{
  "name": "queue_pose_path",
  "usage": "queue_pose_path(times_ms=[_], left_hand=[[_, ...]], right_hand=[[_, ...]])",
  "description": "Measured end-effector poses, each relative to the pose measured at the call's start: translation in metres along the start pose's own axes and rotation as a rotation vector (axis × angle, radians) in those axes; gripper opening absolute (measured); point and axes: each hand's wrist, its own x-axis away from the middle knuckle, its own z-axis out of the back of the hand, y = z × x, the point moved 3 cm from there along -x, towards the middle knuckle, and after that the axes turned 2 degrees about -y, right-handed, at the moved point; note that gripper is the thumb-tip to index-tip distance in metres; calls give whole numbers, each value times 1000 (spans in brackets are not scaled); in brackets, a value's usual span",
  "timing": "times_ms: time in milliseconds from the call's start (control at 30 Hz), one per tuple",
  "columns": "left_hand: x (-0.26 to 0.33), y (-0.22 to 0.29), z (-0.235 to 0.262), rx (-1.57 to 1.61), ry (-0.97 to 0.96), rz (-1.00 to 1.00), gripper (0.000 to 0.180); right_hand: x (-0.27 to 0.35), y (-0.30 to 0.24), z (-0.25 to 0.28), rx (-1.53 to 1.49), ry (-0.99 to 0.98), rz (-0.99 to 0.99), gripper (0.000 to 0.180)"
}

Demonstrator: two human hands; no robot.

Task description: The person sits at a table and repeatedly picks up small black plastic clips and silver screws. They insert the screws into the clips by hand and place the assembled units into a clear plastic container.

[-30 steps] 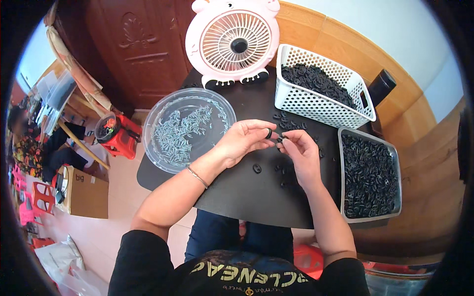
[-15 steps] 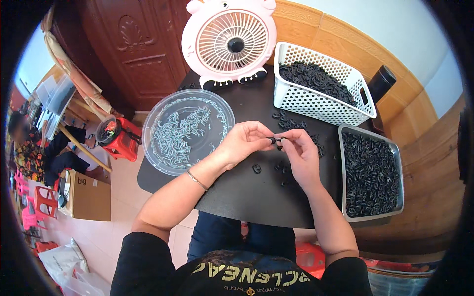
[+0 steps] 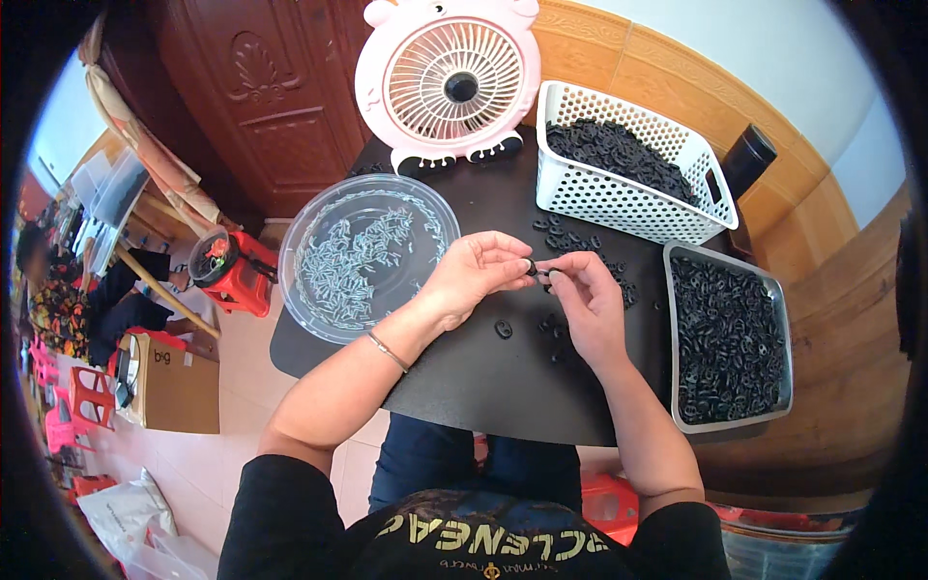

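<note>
The left hand has its thumb and forefinger pressed around a small black piece, its other fingers curled loosely behind. Close against it, the right hand pinches a dark bit between thumb and forefinger; whether that belongs to the same piece cannot be told. Both pairs of fingertips nearly meet above the middle of the dark table. Just below them, toward the table's near edge, lies a loose black two-holed piece, and more scattered pieces are partly hidden by the right wrist. Beyond the fingers, toward the far edge, a loose spread of black pieces reaches nearly to a white perforated basket, which stands toward the far right corner, heaped with a dark mass of small parts. Along the right edge sits a grey tray filled with black pieces. At the left edge, near the left forearm, a round clear tub holds many short, silvery, pin-like bits. A pink animal-shaped fan stands by the far left corner, and a black cylinder rises behind the basket's right end. Past the left edge, on the floor, are a red stool and a cardboard box.
</note>
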Motion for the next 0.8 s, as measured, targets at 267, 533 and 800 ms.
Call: queue_pose_path(times_ms=[267, 533, 800], left_hand=[[-2, -1, 1, 153, -31, 17, 18], [2, 2, -2, 127, -6, 15, 20], [1, 0, -2, 74, -28, -30, 24]], right_hand=[[0, 2, -1, -81, -12, 14, 10], [-1, 8, 3, -81, 20, -10, 9], [0, 9, 3, -98, 41, -64, 11]])
